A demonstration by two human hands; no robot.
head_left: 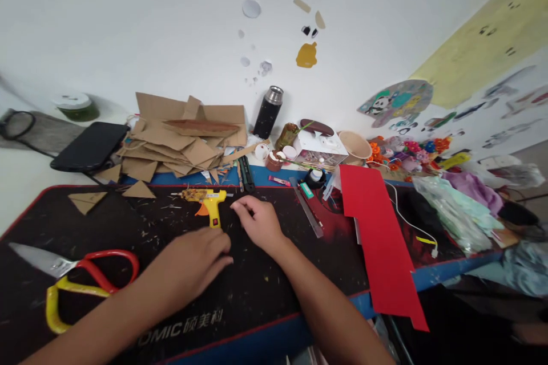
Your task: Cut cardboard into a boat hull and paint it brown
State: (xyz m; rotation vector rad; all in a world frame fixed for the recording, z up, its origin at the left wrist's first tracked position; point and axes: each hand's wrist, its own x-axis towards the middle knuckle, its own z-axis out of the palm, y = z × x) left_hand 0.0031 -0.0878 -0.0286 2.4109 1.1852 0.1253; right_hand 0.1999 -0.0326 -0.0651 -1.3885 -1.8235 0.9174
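Note:
A yellow hot glue gun (214, 201) lies on the dark desk mat, its nozzle to the left and its handle toward me. My left hand (197, 262) hovers just below the handle, fingers loosely bent and thumb apart, with nothing visible in it. To the right of the glue gun is my right hand (259, 222), its thumb and fingers curled together near the gun's back end. Whatever may be between those fingertips is too small to make out. Big scissors (92, 271) with red and yellow handles lie left of my left forearm.
Cardboard pieces (175, 145) are piled at the back left, beside a black flask (269, 111) and a box cutter (246, 174). A ruler (306, 208) lies right of my hands. Red card (381, 245) overhangs the front edge. Plastic bags (449, 211) lie far right.

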